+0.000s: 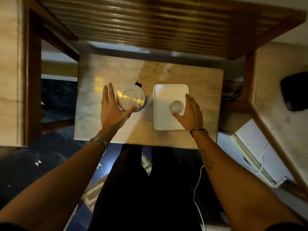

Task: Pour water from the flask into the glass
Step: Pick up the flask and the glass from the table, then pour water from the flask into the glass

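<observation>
Head view, looking straight down: the task appears barely begun; the flask (131, 99) stands upright on the small table (196, 80), its metal lid apparently closed, and the glass (177, 106) stands upright on the white tray (164, 92) to its right, with no water discernible in it; opening, lifting and pouring all remain. The left hand (113, 110) is spread wide around the flask's near-left side, thumb against the lid's rim, fingers extended beyond it, not closed into a grip; the right hand (190, 112) cups the glass from its right, thumb below and fingers beside it, open, contact uncertain. The flask and tray stand close, a narrow strip of bare tabletop between them; the glass sits toward the tray's right edge; a slatted wooden chair (158, 22) overhangs the table's far edge, limiting room there; the near edge lies just behind both wrists.
</observation>
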Action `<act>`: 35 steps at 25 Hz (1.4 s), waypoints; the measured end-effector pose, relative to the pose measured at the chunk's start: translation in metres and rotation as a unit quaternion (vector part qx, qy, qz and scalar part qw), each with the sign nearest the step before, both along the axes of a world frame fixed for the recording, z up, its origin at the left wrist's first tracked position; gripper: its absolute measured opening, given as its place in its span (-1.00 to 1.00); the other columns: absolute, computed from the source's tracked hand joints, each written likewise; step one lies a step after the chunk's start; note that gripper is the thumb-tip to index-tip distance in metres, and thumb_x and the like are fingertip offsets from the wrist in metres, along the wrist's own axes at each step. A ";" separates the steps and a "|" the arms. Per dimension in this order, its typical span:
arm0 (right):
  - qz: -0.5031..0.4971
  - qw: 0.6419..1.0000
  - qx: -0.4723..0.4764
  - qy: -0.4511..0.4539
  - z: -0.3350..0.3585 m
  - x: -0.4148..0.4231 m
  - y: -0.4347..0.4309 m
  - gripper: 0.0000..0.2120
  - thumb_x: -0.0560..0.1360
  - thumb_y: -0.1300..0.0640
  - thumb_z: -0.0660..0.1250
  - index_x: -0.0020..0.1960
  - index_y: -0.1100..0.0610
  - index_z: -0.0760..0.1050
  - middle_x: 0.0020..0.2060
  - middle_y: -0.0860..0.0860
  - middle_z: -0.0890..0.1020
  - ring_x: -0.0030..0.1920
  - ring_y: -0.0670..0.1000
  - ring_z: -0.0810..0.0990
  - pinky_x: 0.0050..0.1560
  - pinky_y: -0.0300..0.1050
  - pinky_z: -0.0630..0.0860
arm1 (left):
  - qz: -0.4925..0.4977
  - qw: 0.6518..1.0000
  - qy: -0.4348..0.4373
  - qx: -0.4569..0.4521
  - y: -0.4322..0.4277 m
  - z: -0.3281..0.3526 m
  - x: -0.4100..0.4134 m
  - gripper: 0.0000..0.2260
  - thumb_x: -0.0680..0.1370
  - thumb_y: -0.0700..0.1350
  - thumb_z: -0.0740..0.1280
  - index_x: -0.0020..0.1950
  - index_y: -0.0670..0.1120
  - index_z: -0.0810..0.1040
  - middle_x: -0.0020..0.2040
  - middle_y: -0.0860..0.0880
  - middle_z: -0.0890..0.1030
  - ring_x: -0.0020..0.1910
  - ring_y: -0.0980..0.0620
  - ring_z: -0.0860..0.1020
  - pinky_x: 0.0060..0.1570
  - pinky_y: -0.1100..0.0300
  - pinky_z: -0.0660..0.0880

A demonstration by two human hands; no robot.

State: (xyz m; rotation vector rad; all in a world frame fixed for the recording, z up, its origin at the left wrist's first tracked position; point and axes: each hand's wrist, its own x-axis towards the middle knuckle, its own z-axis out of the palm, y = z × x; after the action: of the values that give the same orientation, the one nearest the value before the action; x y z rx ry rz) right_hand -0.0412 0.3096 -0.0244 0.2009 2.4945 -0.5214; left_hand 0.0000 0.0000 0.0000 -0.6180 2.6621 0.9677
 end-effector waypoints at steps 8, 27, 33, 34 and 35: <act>-0.198 0.977 -0.079 -0.023 -0.066 0.007 0.002 -0.01 0.50 -0.08 0.66 0.75 0.13 0.22 0.64 0.19 0.47 0.60 0.30 0.48 0.53 0.25 0.50 | 0.246 0.957 -0.018 0.156 0.024 -0.060 0.035 -0.27 0.33 0.63 0.41 -0.16 -0.07 0.76 -0.21 -0.06 0.79 -0.13 -0.06 0.73 0.09 -0.17 0.66; -0.259 0.908 -0.240 0.224 0.091 -0.033 0.006 -0.40 0.38 0.15 0.75 0.34 0.10 0.59 0.06 -0.14 0.70 -0.03 -0.25 0.66 -0.06 -0.50 0.53 | 0.069 0.904 0.095 0.411 0.001 0.120 -0.064 -0.25 0.62 0.51 0.19 -0.54 -0.03 0.42 -0.47 -0.23 0.67 -0.41 -0.16 0.66 -0.23 0.14 0.63; -0.159 0.862 -0.327 0.354 0.308 -0.096 0.009 -0.45 0.39 0.14 0.75 0.30 0.08 0.61 0.12 -0.02 0.73 0.12 -0.12 0.71 0.19 -0.11 0.64 | -0.071 0.862 0.166 0.475 -0.007 0.371 -0.149 -0.30 0.66 0.41 0.23 -0.48 -0.08 0.35 -0.55 -0.18 0.47 -0.50 -0.18 0.54 -0.29 0.03 0.60; -0.134 0.852 -0.342 0.373 0.346 -0.106 0.012 -0.47 0.42 0.13 0.73 0.30 0.11 0.60 0.16 0.02 0.73 0.17 -0.02 0.70 0.23 -0.09 0.64 | -0.091 0.858 0.170 0.476 -0.008 0.414 -0.160 -0.31 0.65 0.40 0.25 -0.47 -0.08 0.34 -0.56 -0.14 0.42 -0.55 -0.12 0.46 -0.37 0.06 0.52; -0.110 0.839 -0.356 0.397 0.388 -0.114 0.016 -0.49 0.44 0.14 0.71 0.31 0.13 0.60 0.18 0.05 0.73 0.21 0.02 0.70 0.23 -0.12 0.64 | -0.114 0.862 0.177 0.461 -0.007 0.462 -0.169 -0.32 0.65 0.39 0.28 -0.45 -0.08 0.32 -0.56 -0.11 0.38 -0.58 -0.08 0.40 -0.43 0.11 0.45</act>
State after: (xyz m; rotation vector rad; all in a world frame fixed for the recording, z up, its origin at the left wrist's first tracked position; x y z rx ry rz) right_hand -0.1553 0.3257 0.3638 -0.0483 2.8018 -1.9077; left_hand -0.1694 -0.0072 0.4616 0.1074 2.0314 2.1855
